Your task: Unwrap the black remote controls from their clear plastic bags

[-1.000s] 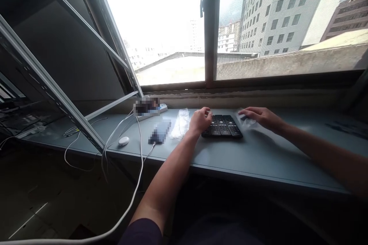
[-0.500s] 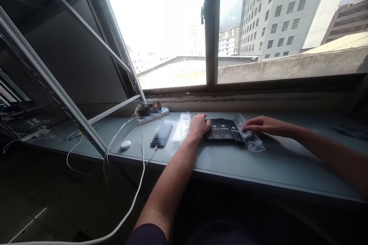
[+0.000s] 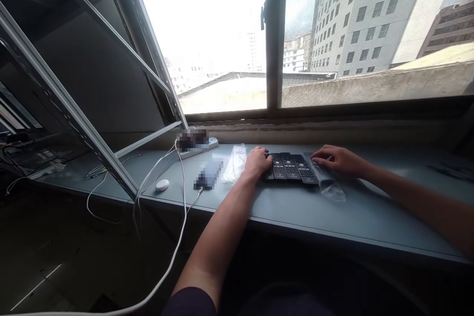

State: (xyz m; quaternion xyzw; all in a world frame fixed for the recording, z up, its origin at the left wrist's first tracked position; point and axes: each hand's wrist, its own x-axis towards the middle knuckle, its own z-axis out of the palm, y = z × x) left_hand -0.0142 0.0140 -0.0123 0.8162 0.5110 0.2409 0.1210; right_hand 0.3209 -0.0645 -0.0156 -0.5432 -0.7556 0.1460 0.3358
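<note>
Several black remote controls [image 3: 291, 168] lie side by side on the grey ledge [image 3: 289, 207] under the window. My left hand [image 3: 256, 161] rests curled on the leftmost remote. My right hand [image 3: 335, 159] lies at the right end of the row, its fingers pressing a clear plastic bag [image 3: 326, 180] with a dark remote in it against the others. Another clear plastic bag [image 3: 235, 163] lies flat just left of my left hand.
A dark phone [image 3: 208, 175] on a white cable, a small white round device [image 3: 162, 185] and a power strip [image 3: 196, 143] sit to the left. A slanted metal shelf frame [image 3: 70, 113] crosses the left side. White cables [image 3: 174, 237] hang over the ledge's front edge.
My right hand brought the bagged remote in from the right and set it against the row. My left hand stayed on the left remote. The view shifted slightly.
</note>
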